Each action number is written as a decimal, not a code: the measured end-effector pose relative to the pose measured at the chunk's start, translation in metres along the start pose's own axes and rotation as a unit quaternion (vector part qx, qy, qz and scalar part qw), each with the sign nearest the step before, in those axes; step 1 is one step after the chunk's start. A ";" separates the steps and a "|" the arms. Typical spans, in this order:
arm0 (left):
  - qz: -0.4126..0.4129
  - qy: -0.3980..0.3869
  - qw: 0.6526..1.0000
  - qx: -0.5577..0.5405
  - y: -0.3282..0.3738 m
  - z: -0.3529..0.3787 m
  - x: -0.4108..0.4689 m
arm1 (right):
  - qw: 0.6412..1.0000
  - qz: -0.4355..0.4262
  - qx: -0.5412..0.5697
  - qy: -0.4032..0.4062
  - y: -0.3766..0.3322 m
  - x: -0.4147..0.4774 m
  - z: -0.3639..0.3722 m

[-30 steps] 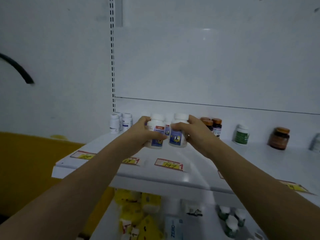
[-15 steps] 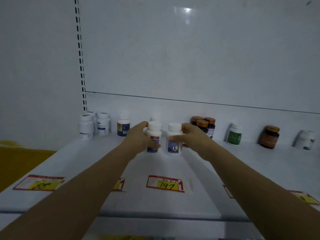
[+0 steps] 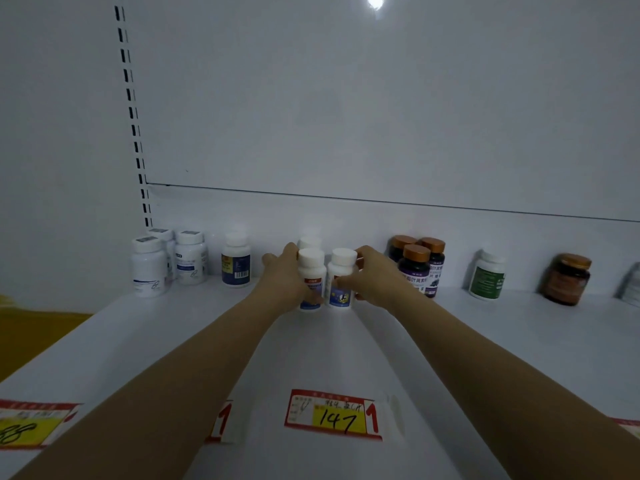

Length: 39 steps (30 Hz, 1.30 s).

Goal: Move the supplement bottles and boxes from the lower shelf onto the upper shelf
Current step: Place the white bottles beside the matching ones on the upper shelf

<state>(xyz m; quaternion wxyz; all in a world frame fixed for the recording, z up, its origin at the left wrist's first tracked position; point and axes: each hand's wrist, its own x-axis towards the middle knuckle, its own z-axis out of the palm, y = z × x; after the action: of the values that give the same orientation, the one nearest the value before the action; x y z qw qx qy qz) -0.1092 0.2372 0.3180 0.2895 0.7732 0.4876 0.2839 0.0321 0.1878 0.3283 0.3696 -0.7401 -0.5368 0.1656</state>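
The white upper shelf (image 3: 485, 341) bears everything. The left hand (image 3: 284, 282) has its fingers wrapped round the left bottle (image 3: 311, 271), and the right hand (image 3: 375, 278) grasps the right bottle (image 3: 343, 268). Both white-capped bottles stand upright and touching, apparently set down just before a third white bottle (image 3: 309, 242). Each lies inward of its hand, so release likely means drawing outward and back. The price tag (image 3: 334, 415) reads "147"; the bottle labels are blurred.
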 end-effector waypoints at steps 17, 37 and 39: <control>-0.009 -0.057 0.998 0.031 0.000 0.002 0.020 | 0.992 -0.025 -0.111 0.055 0.001 0.044 0.018; -0.016 -0.068 0.993 0.099 0.005 0.005 0.013 | 0.988 -0.010 -0.151 -0.005 0.000 0.027 0.009; -0.037 -0.071 0.992 0.097 0.006 0.002 0.008 | 0.984 -0.018 -0.179 -0.009 0.001 0.021 0.002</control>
<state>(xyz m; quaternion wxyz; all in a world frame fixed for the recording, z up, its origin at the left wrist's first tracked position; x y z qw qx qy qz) -0.1019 0.2422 0.3222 0.2573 0.7975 0.5189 0.1689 0.0394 0.2077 0.3289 0.2289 -0.7831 -0.5744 0.0668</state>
